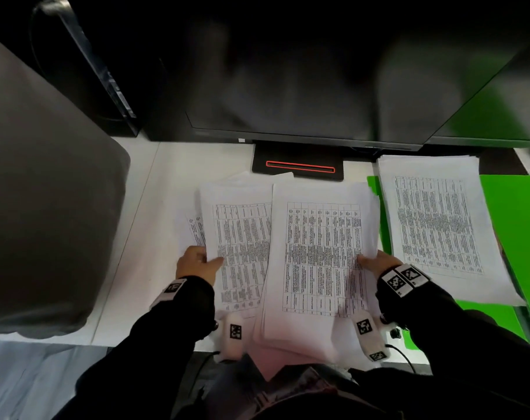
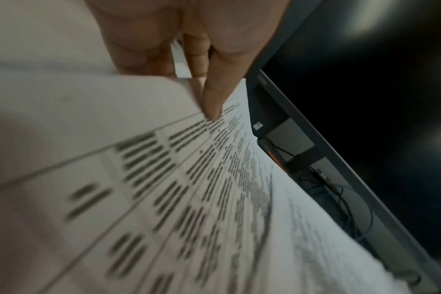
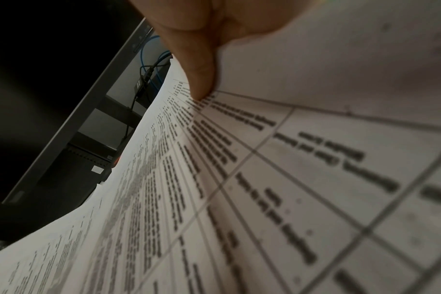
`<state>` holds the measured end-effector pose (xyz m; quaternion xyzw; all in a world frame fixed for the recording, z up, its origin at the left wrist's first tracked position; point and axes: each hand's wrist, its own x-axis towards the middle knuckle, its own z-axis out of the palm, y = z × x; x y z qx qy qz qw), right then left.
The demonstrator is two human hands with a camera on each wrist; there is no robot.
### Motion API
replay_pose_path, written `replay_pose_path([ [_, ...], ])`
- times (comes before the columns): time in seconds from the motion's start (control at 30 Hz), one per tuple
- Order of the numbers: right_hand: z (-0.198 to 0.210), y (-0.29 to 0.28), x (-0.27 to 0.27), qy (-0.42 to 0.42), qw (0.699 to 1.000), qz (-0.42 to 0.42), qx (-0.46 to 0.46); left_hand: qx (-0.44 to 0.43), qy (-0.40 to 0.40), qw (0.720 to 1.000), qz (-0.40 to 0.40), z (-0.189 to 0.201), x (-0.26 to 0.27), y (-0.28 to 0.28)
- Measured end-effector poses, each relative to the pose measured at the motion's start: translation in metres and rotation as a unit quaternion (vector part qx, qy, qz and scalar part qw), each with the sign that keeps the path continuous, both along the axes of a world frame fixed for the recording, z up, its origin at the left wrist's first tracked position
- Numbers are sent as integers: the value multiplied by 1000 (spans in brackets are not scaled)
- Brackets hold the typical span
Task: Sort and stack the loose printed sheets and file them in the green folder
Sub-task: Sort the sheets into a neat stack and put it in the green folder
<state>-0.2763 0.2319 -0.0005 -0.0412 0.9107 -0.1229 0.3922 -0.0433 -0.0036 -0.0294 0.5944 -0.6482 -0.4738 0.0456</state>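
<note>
Two batches of printed sheets with tables lie in front of me on the white desk. My left hand (image 1: 197, 262) pinches the left edge of the left batch (image 1: 239, 237), thumb on top (image 2: 212, 99). The right batch (image 1: 321, 259) overlaps it and is pinched at its right edge by my right hand (image 1: 375, 262), thumb on the print (image 3: 199, 75). A third stack of sheets (image 1: 439, 225) rests on the open green folder (image 1: 515, 225) at the right.
A dark monitor (image 1: 288, 86) with its black, red-lined stand base (image 1: 298, 166) is just behind the papers. A grey padded chair back (image 1: 45, 192) fills the left. Cables (image 2: 340, 195) run behind the monitor. The desk's front edge is near my wrists.
</note>
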Motion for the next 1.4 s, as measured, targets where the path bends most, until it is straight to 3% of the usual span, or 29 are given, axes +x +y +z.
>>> replay_pose_path([
  [0.2,-3,4,0,-2,1000,-10,-16,47,55,996,45,2,-7,2],
  [0.33,-4,7,0,-6,996,-60,-73,5,-26,1000,-1,5,12,-17],
  [0.47,0,0,-4,6,998,-30,-56,-86,-45,995,11,24,35,-43],
  [0.57,1,-5,-6,15,998,-24,-53,-160,-8,987,18,57,46,-60],
  [0.7,5,-11,-7,19,997,-30,-71,-204,125,971,14,104,52,-64],
  [0.8,9,-15,-6,27,993,-38,-106,-171,193,966,-21,116,48,-66],
  [0.93,15,-20,-1,26,981,-64,-183,-73,218,971,-61,93,27,-55],
  [1.13,32,-26,10,12,960,-61,-275,-4,198,980,-15,57,-7,-10],
  [1.23,38,-36,23,-36,939,-73,-334,47,191,980,6,52,-19,-4],
  [1.4,36,-39,24,-44,937,-91,-335,54,190,980,-10,58,-33,8],
])
